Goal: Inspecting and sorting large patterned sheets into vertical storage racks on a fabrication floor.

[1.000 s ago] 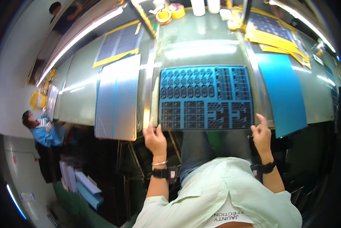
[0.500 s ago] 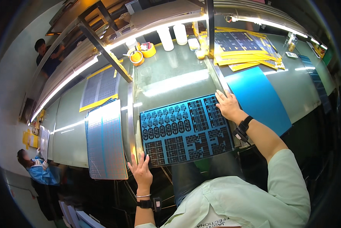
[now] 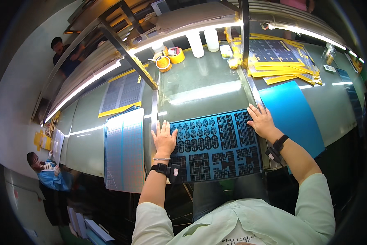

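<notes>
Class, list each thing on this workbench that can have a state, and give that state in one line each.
Blue patterned sheet: flat on the bench, pressed by both hands.
Left hand: open, palm down.
Right hand: open, palm down.
Plain blue sheet: flat, untouched.
Tape rolls: lying flat.
White bottles: upright.

Yellow tape rolls (image 3: 170, 59) (far back), white bottles (image 3: 204, 41), plain blue sheet (image 3: 294, 114)

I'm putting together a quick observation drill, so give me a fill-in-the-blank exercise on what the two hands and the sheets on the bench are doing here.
1. Both hands lie flat on the patterned sheet, whose colour is ____.
2. The left hand presses the sheet near its ____ edge.
3. Just beyond the right hand lies a plain ____ sheet.
4. The yellow tape rolls sit on the bench's ____ side.

Missing words: blue; left; blue; far
</notes>
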### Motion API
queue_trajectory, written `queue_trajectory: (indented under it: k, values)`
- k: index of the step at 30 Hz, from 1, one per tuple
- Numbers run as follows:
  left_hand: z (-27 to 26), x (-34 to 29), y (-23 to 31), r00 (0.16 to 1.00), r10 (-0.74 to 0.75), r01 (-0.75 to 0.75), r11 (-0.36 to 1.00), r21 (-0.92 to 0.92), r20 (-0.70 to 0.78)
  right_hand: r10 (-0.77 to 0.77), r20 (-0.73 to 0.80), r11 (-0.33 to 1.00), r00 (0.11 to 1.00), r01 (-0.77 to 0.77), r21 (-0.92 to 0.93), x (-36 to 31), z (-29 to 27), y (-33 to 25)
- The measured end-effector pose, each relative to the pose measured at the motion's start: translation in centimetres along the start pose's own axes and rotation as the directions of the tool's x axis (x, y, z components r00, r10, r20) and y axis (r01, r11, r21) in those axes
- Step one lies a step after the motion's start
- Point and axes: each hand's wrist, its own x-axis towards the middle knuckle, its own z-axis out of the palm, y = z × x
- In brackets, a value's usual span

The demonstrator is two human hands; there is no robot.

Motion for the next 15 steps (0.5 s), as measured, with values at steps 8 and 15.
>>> queue_trajectory:
  k: [8, 15]
  values:
    - [1.0, 0.2, 0.7, 1.0, -0.001, 0.0, 0.999, 0.042, 0.02, 0.016, 0.068, 0.999, 0.998, -0.014, -0.035, -1.0, 0.2, 0.8]
    - [0.1, -0.8, 0.1, 0.998, -0.049, 0.045, 0.99, 0.132, 0.025, -0.228, -0.034, 0.951, 0.973, 0.231, 0.206, -15.5, -3.3, -2.5]
